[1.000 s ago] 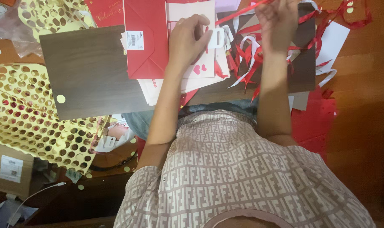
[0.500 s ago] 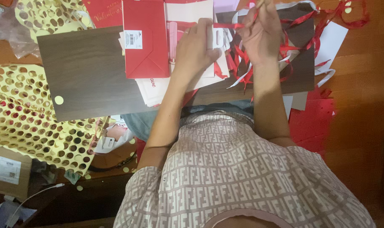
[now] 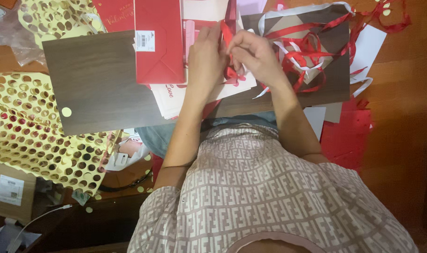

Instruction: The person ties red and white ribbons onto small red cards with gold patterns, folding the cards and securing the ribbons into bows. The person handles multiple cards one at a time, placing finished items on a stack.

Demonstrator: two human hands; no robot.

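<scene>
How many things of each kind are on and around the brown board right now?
Brown board: 1
Red paper bag: 1
Gold punched sheets: 2
Cardboard box: 1
Red ribbon between the left hand and right hand: 1
Loose red ribbon tangle: 1, strands too knotted to count
Total: 7

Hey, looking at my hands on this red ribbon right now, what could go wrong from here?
1. The left hand and right hand pinch one red ribbon right beside a loose ribbon tangle; a stray strand might snag and get pulled along.
2. The red envelope and the stacked cards lie loose on the wooden board; a tug or a forearm could slide them.
</scene>
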